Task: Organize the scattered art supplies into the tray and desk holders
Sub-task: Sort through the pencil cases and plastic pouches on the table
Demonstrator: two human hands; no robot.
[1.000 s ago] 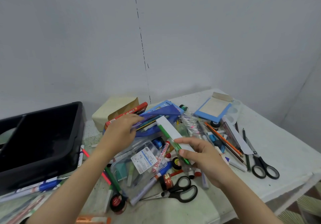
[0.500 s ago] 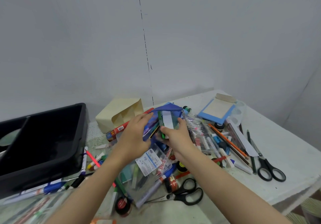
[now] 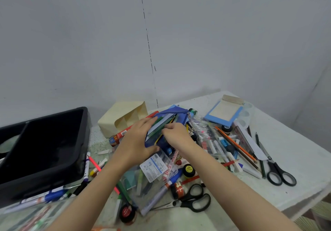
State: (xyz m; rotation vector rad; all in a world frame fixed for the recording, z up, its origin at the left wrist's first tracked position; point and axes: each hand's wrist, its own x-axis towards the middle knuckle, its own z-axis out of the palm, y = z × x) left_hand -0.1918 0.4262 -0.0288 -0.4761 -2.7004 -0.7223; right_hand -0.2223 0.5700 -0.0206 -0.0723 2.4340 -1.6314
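While I watch through the head camera, the black plastic tray [image 3: 44,146] sits at the left edge of the frame on the white tabletop [image 3: 295,141], with blue and white markers [image 3: 53,194] lying along its near side. Just right of the tray, against the wall, stands the cream desk holder [image 3: 121,118], its open compartments turned toward the middle of the frame.

At centre, the left hand [image 3: 138,141] has its grip closed on the blue zip pouch [image 3: 172,114], fingers over the upper edge and thumb under the lower one. The pouch is raised above the pile, mouth open, with green and yellow pencils [image 3: 161,125] showing inside. The right hand [image 3: 176,135] meets it from the right, fingers curled, tips at the pouch's mouth among the pencils. Whether that grip is closed on one of them I cannot tell.

Below the hands lies a clear plastic packet [image 3: 148,178] of pens, and beside it a pair of black-handled scissors [image 3: 193,200]. Toward the upper right sits a blue-framed pad [image 3: 223,113]. A second pair of black scissors [image 3: 279,175] lies at the right.
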